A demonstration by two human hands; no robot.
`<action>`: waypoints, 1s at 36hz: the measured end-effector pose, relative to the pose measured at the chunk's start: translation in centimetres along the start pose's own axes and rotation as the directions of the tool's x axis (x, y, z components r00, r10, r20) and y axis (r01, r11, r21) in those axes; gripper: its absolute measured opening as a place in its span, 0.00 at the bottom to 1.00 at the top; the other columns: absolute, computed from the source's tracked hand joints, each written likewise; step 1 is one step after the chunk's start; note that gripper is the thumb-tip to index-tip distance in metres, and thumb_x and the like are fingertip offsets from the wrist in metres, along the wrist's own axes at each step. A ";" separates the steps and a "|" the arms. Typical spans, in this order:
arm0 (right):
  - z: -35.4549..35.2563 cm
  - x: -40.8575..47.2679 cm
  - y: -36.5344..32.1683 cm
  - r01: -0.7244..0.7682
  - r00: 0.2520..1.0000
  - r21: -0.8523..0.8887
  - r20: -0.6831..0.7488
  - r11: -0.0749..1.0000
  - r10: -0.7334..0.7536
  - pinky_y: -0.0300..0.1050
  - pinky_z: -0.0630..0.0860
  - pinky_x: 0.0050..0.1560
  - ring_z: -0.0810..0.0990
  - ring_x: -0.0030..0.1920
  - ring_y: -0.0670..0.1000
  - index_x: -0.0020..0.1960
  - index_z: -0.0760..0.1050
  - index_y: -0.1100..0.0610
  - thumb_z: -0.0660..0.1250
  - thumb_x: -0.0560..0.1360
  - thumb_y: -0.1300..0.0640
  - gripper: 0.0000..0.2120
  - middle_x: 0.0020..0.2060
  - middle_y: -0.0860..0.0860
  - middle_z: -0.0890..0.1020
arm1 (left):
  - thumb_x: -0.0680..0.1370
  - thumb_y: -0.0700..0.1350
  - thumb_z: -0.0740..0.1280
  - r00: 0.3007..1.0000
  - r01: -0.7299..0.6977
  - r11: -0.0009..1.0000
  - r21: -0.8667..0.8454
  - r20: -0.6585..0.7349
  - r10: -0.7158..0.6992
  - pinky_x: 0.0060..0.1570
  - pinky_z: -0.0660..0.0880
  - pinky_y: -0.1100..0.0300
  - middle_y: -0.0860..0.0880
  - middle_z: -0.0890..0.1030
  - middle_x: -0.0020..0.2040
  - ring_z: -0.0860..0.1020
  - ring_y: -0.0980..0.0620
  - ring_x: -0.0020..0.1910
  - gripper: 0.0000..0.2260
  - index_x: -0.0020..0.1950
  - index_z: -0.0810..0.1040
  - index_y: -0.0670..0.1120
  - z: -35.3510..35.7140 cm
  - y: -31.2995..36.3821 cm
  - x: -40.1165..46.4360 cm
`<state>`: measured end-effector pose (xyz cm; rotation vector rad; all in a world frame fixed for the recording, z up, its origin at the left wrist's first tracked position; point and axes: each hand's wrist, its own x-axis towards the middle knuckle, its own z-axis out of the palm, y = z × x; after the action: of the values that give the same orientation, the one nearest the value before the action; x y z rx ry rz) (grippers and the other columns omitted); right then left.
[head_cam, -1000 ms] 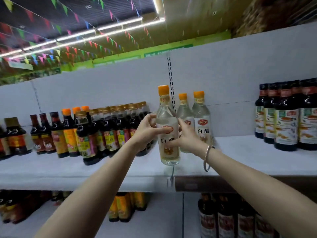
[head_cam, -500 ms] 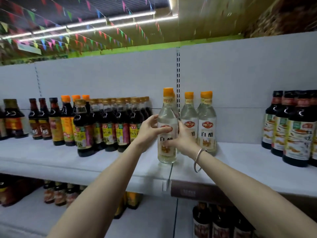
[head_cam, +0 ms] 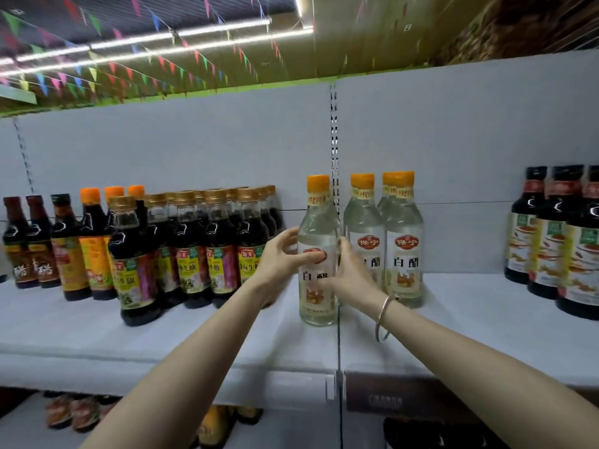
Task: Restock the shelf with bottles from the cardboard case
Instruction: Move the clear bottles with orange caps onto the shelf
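The clear glass vinegar bottle with an orange cap (head_cam: 317, 254), airborne a second ago, now stands on the white shelf (head_cam: 194, 335), left hand (head_cam: 278, 257) and right hand (head_cam: 351, 273) still curled round it, so placing looks nearly complete.

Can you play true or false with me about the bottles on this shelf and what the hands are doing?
1. Both hands hold the clear bottle with the orange cap. True: the left hand and the right hand grip its sides.
2. The clear bottle is lying on its side. False: it stands upright on the white shelf.
3. Dark sauce bottles stand to the left of the clear bottle. True.
4. The bracelet is on the left wrist. False: it hangs on the right wrist.
5. The other clear bottles have blue caps. False: their caps are orange.
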<state>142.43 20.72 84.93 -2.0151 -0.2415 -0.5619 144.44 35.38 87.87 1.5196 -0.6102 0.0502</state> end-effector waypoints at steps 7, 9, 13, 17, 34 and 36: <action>-0.2 0.3 -0.1 -0.010 1.000 -0.023 -0.010 1.000 0.010 0.33 0.75 0.39 0.79 0.48 0.41 0.59 0.62 0.48 0.80 0.61 0.58 0.35 0.49 0.42 0.79 | 0.67 0.38 0.76 1.000 0.011 1.000 -0.011 0.023 -0.010 0.53 0.79 0.46 0.42 0.79 0.61 0.81 0.45 0.55 0.28 0.66 0.73 0.42 -0.8 -0.5 0.8; -0.2 0.2 -0.1 -0.019 1.000 -0.034 -0.015 0.999 0.019 0.33 0.75 0.39 0.79 0.47 0.40 0.58 0.63 0.48 0.80 0.60 0.58 0.35 0.48 0.42 0.79 | 0.66 0.39 0.77 0.999 0.017 1.000 -0.010 0.029 -0.017 0.55 0.78 0.44 0.42 0.78 0.62 0.81 0.44 0.55 0.28 0.65 0.73 0.43 -0.8 -0.6 0.9; -0.3 0.1 -0.3 -0.009 0.999 -0.091 -0.038 0.996 0.005 0.32 0.74 0.36 0.79 0.44 0.39 0.58 0.63 0.47 0.81 0.59 0.56 0.35 0.46 0.41 0.79 | 0.67 0.40 0.77 1.000 0.023 1.000 0.018 0.010 -0.023 0.55 0.78 0.43 0.44 0.78 0.62 0.80 0.45 0.57 0.28 0.65 0.74 0.44 -0.7 -0.7 1.0; -0.5 0.1 -0.2 -0.013 0.999 -0.112 -0.043 0.994 0.008 0.34 0.75 0.37 0.80 0.45 0.41 0.57 0.64 0.47 0.81 0.59 0.56 0.35 0.45 0.41 0.79 | 0.67 0.40 0.77 1.000 0.024 1.000 0.016 -0.008 -0.024 0.54 0.79 0.46 0.45 0.79 0.61 0.81 0.47 0.56 0.27 0.64 0.75 0.45 -0.4 -0.7 1.1; -0.6 -0.1 -0.3 -0.118 0.992 -0.016 -0.034 0.993 0.118 0.59 0.68 0.67 0.64 0.71 0.53 0.76 0.46 0.46 0.80 0.58 0.45 0.58 0.73 0.50 0.62 | 0.60 0.65 0.73 0.988 0.153 0.986 -0.064 0.017 -0.152 0.71 0.63 0.42 0.47 0.64 0.75 0.66 0.46 0.72 0.51 0.77 0.56 0.49 0.9 -1.4 1.1; -0.4 0.0 -0.3 -0.161 0.987 0.067 -0.002 0.985 0.162 0.59 0.69 0.67 0.68 0.69 0.53 0.76 0.47 0.45 0.80 0.58 0.47 0.57 0.71 0.50 0.67 | 0.62 0.71 0.67 0.981 0.191 0.980 -0.057 0.051 -0.188 0.72 0.60 0.41 0.48 0.65 0.74 0.65 0.47 0.72 0.48 0.77 0.57 0.53 1.4 -1.2 1.1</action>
<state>142.17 20.47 85.29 -1.9463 -0.0895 -0.4533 145.38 33.57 87.08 1.5155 -0.4959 -0.1485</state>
